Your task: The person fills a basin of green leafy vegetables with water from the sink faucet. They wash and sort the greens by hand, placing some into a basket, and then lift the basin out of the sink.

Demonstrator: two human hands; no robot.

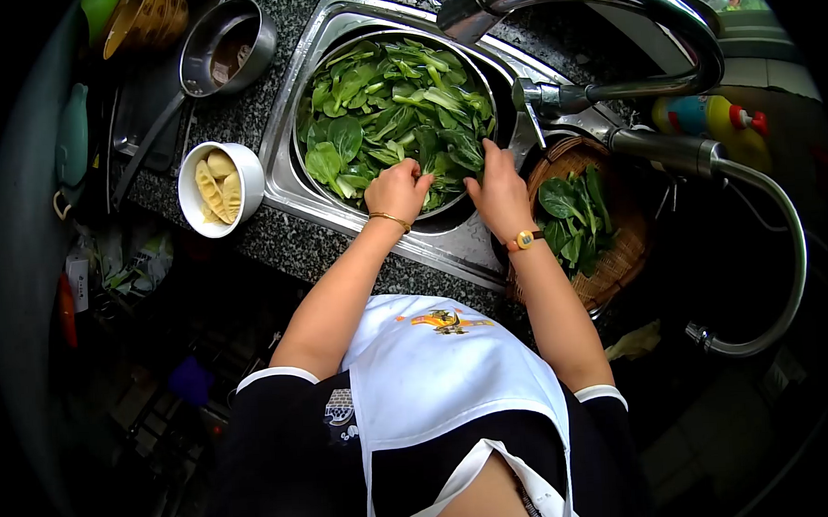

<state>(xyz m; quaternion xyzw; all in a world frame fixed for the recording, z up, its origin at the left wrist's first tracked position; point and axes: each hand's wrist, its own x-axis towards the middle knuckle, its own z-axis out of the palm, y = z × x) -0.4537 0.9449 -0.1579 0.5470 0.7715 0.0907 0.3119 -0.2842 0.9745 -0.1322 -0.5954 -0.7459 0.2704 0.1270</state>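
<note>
The leafy greens lie in one round metal basin, in front of my two grips and touching them. They look fresh and glossy, as if wet: the leaves are oval and smooth, some deep green and some brighter, and the stems are pale green. They fill the basin in a loose heap, too many for me to count.

My left grip is at the near edge of the heap, with the fingers bent inward; I cannot tell if a leaf is pinched there. My right grip has the fingers on some darker leaves, with the thumb a little apart; I cannot tell whether it is closed on them.

Under both grips is one steel sink, which holds the basin. Well to the left of my left grip, on the speckled surface, stands one white bowl with at least three dumplings. Beyond it is one saucepan with a long handle. Just to the right of my right grip is one woven basket with one small bunch of greens. Farther right I see one yellow bottle with a red cap.
</note>
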